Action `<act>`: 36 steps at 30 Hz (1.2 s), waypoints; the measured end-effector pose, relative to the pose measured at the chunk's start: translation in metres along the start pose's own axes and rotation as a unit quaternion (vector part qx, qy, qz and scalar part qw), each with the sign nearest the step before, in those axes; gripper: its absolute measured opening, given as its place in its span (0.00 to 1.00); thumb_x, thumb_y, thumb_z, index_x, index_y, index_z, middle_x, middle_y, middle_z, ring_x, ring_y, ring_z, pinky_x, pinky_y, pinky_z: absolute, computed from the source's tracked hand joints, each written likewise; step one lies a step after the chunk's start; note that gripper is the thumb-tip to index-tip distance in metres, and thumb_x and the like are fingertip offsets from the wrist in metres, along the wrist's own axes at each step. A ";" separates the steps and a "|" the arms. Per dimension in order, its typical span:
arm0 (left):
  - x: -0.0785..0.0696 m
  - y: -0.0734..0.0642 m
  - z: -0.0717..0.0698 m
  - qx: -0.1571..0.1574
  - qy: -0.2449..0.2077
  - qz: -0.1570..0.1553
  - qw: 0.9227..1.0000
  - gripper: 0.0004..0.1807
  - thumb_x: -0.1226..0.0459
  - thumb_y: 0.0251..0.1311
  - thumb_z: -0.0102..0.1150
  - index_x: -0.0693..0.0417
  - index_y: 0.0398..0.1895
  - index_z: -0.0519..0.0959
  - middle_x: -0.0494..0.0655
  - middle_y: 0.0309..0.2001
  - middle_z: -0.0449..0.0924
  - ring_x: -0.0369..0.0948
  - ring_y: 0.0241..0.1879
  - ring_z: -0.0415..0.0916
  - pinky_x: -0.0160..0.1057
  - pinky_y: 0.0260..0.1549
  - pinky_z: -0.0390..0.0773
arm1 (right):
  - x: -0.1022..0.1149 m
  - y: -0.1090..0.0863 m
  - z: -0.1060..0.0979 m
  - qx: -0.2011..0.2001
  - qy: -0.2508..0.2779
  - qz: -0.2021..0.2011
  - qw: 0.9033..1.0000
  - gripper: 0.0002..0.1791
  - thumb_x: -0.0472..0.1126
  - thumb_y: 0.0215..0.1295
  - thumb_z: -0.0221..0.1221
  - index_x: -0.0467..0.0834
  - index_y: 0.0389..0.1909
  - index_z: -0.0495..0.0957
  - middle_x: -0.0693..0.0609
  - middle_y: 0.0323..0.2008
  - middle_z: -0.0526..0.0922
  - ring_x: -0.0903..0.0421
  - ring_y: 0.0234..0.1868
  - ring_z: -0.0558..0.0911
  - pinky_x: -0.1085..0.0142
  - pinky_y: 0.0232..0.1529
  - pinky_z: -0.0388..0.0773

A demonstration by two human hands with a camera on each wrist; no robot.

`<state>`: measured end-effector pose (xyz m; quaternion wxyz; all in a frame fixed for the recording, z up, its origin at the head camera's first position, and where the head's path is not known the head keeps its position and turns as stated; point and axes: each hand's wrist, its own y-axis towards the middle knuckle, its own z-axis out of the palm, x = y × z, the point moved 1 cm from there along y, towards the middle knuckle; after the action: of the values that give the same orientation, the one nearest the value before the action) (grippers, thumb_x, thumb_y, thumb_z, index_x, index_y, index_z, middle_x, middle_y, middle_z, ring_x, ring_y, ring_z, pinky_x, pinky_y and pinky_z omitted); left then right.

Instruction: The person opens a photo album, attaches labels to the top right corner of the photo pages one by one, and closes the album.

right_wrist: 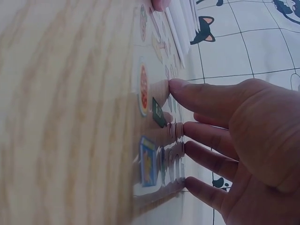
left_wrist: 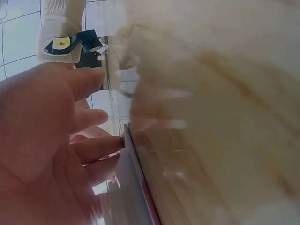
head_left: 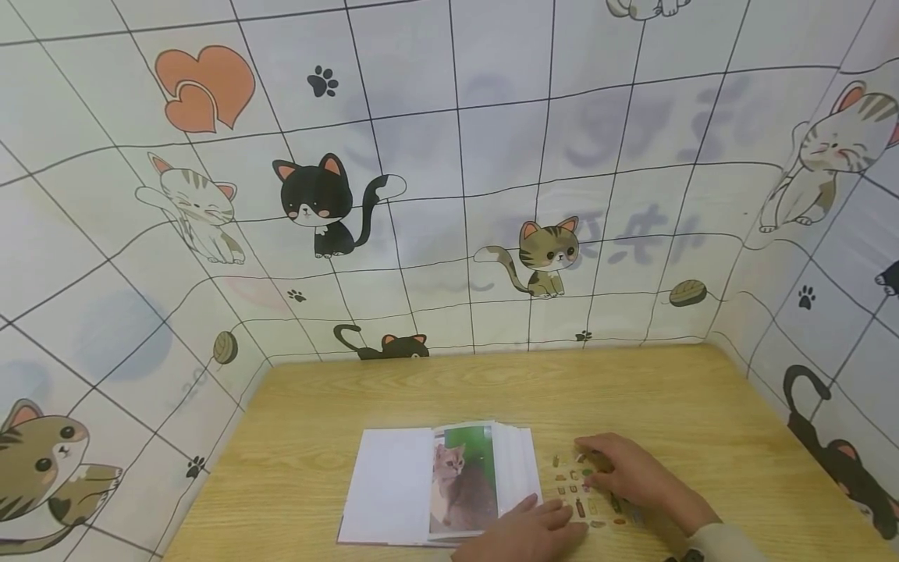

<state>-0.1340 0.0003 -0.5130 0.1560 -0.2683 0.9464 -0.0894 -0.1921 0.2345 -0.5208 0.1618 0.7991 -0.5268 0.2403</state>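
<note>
A clear sticker sheet (head_left: 595,512) with several small food and bottle pictures lies flat on the table. My right hand (head_left: 635,476) touches its upper right part with the fingertips, and in the right wrist view the thumb and fingers (right_wrist: 206,190) are spread fairly straight on it. Left of the sheet lies an open album (head_left: 389,484) with a cat photo (head_left: 463,492) on its page. My left hand (head_left: 523,535) rests across the album's lower right corner and the sheet's left edge. In the left wrist view, its fingers (left_wrist: 96,147) extend beside the album's edge.
Both objects lie on a wooden table (head_left: 302,437). A white cloth wall (head_left: 428,250) printed with grid lines and cartoon cats surrounds the back and sides. White page edges (head_left: 516,468) show at the album's right side.
</note>
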 end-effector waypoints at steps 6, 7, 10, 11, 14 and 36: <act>-0.005 -0.004 0.001 -0.028 0.022 0.001 0.999 0.41 0.27 0.52 0.34 0.28 0.69 0.54 0.28 0.67 0.56 0.31 0.68 0.51 0.45 0.66 0.56 | 0.000 -0.001 0.000 0.000 -0.007 -0.005 1.000 0.27 0.49 0.57 0.63 0.44 0.57 0.74 0.51 0.54 0.77 0.47 0.57 0.74 0.49 0.55 0.70; -0.006 -0.004 0.001 -0.037 0.024 0.002 0.999 0.41 0.27 0.52 0.33 0.29 0.69 0.55 0.27 0.67 0.57 0.30 0.68 0.52 0.46 0.65 0.57 | -0.001 -0.001 0.000 0.000 -0.009 -0.006 1.000 0.27 0.49 0.57 0.63 0.44 0.57 0.73 0.52 0.54 0.77 0.47 0.57 0.74 0.49 0.55 0.70; -0.008 -0.006 0.000 -0.049 0.013 0.000 0.999 0.42 0.26 0.50 0.34 0.28 0.68 0.56 0.26 0.65 0.58 0.30 0.67 0.54 0.47 0.65 0.58 | -0.001 -0.001 0.001 -0.002 -0.015 -0.008 1.000 0.26 0.48 0.57 0.63 0.45 0.57 0.74 0.53 0.54 0.77 0.48 0.56 0.74 0.50 0.55 0.70; -0.008 -0.006 0.000 -0.050 0.011 -0.001 0.999 0.42 0.25 0.49 0.34 0.28 0.67 0.57 0.26 0.65 0.58 0.30 0.67 0.54 0.48 0.64 0.58 | -0.001 -0.001 0.001 -0.003 -0.017 -0.008 1.000 0.26 0.48 0.57 0.63 0.45 0.57 0.74 0.53 0.54 0.77 0.48 0.56 0.74 0.50 0.55 0.70; -0.008 -0.004 0.000 -0.032 0.004 -0.009 0.999 0.42 0.26 0.50 0.35 0.28 0.68 0.55 0.27 0.67 0.57 0.31 0.68 0.53 0.47 0.65 0.57 | -0.001 -0.001 0.001 -0.004 -0.021 -0.009 1.000 0.25 0.48 0.58 0.63 0.46 0.57 0.74 0.54 0.53 0.77 0.49 0.56 0.75 0.51 0.55 0.71; -0.002 0.004 0.004 -0.017 0.062 -0.007 0.998 0.40 0.32 0.58 0.34 0.32 0.72 0.47 0.29 0.70 0.51 0.30 0.69 0.49 0.42 0.65 0.58 | 0.002 -0.001 0.000 0.002 -0.032 -0.011 0.999 0.26 0.48 0.56 0.64 0.46 0.56 0.75 0.53 0.54 0.78 0.47 0.57 0.75 0.50 0.54 0.71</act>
<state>-0.1326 0.0041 -0.5167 0.0916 -0.2713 0.9538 -0.0913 -0.1909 0.2328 -0.5195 0.1462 0.8124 -0.5225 0.2138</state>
